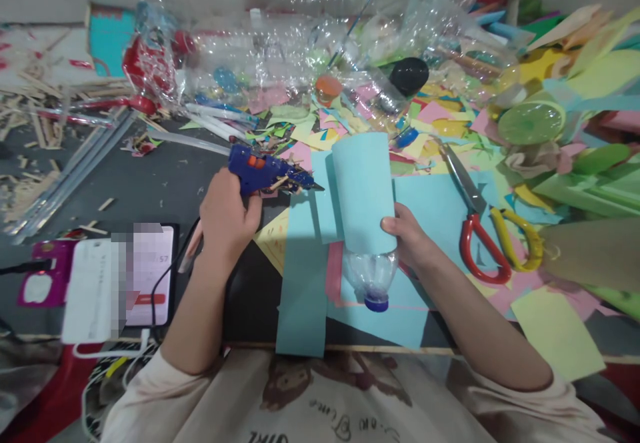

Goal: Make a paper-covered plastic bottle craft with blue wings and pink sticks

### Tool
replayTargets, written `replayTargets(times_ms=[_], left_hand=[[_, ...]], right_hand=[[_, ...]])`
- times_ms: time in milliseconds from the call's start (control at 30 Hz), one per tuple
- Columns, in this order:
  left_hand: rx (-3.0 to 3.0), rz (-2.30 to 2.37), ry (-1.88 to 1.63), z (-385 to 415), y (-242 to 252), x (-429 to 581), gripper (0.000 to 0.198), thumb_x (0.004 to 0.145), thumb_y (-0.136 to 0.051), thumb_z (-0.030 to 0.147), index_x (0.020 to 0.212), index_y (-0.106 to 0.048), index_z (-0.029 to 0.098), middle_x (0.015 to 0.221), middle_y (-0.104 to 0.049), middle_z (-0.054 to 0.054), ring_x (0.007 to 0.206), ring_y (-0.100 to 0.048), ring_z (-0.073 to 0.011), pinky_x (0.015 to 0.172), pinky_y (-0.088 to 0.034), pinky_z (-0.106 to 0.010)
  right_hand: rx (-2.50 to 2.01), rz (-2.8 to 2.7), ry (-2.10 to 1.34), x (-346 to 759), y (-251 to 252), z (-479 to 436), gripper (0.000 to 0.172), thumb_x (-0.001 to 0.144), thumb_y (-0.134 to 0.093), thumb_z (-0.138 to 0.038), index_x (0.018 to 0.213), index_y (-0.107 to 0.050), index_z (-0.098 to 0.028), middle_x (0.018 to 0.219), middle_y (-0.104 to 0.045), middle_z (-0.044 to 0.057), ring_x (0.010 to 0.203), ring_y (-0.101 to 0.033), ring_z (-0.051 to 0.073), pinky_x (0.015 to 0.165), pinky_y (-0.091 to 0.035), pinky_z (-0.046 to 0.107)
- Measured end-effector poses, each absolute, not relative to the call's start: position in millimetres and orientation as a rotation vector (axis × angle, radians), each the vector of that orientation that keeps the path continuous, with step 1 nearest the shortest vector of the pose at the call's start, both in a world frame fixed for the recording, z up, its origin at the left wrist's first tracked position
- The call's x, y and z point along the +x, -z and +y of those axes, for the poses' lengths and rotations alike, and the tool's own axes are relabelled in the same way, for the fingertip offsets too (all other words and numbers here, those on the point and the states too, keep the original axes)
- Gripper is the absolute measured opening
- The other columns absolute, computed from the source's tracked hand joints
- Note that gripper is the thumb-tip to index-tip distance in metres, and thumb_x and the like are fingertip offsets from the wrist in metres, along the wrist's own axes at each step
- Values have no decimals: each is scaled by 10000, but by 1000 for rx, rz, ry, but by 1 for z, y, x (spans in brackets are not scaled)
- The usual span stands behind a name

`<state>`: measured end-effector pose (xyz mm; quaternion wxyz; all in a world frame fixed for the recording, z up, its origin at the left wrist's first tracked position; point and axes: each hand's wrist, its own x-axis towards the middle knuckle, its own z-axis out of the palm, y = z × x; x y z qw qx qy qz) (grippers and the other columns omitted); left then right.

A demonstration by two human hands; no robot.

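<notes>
My left hand (227, 219) is closed round the handle of a blue hot glue gun (265, 169), with a clear glue stick (193, 141) poking out of its back. The gun's nozzle points right, close to a plastic bottle (375, 273) whose body is wrapped in light blue paper (364, 189). My right hand (405, 233) grips this bottle at its lower right side, thumb over the paper. The bottle is upside down, its blue cap (377, 299) towards me. Sheets of blue paper (303, 283) lie beneath, some over pink ones.
Scissors with red and yellow handles (485, 229) lie at the right. Clear bottles (225, 56) and paper scraps crowd the back. On the left are spare glue sticks (75, 169), wood bits, a phone (155, 276) and a white device (90, 289) with cables.
</notes>
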<state>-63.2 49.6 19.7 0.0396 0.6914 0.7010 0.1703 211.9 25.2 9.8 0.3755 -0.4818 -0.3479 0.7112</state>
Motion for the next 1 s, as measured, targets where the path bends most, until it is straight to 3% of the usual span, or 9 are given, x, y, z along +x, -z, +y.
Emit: replayTargets(times_ms=[467, 733, 1000], left_hand=[[2131, 2240, -705, 52, -16, -69, 270, 819, -470, 273, 1077, -518, 214, 941, -612, -116, 966, -620, -317, 810, -505, -452], [2067, 2263, -678, 53, -24, -65, 257, 831, -459, 277, 1070, -506, 197, 1000, -616, -152, 1022, -622, -344, 852, -506, -492], [1935, 2335, -797, 50, -30, -58, 476, 778, -590, 436, 1161, -459, 185, 1150, -610, -188, 1151, -586, -383, 947, -489, -522]], right_hand=[[-1209, -931, -1887, 214, -15, 24, 450, 510, -846, -506, 789, -685, -192, 715, -674, 13, 626, -597, 174, 560, -461, 279], [-1197, -932, -1901, 214, -15, 24, 440, 514, -847, -497, 777, -682, -186, 675, -650, -1, 591, -571, 153, 549, -446, 267], [-1233, -911, -1864, 213, -14, 25, 450, 528, -837, -516, 805, -686, -195, 721, -679, 15, 655, -622, 189, 601, -489, 305]])
